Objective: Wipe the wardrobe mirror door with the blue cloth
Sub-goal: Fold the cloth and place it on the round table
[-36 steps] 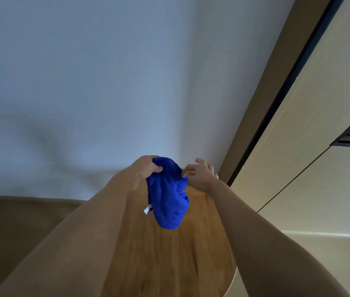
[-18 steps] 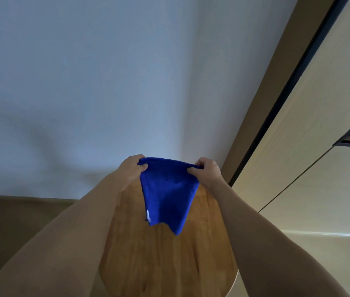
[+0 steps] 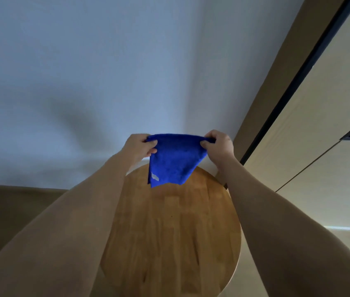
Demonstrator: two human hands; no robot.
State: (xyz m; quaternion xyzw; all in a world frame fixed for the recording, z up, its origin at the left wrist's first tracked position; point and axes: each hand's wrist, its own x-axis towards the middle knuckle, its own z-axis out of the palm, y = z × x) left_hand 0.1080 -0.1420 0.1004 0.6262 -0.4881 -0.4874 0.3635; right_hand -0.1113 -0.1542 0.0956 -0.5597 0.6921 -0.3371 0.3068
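Left grip: the left hand (image 3: pixel 139 146) pinched the upper left corner of the blue cloth (image 3: pixel 173 159), thumb on the near face.
Right grip: the right hand (image 3: pixel 219 146) pinched the upper right corner, fingers curled over the top edge.
Cloth position: held in the air between the two hands, top edge drawn nearly straight, body hanging to a point above the far rim of the round wooden worktop (image 3: pixel 169 243); not touching it.
Change: a second earlier the cloth hung as a bunched lump between hands held close together; half a second earlier it was partly spread; at inspection the hands stood further apart and the cloth was opened flat.
Meaning for task: judged as preparation only. The cloth appeared ready for wiping, but no wiping had begun.
Mirror door: no mirrored surface could be identified. Pale wardrobe panels (image 3: pixel 319 116) with a dark vertical strip (image 3: pixel 298 82) stood to the right, apart from the cloth.
Labels and writing: a small white tag (image 3: pixel 154 176) showed near the cloth's lower left edge; no writing legible.
Surroundings: plain white wall (image 3: pixel 84 71) behind.
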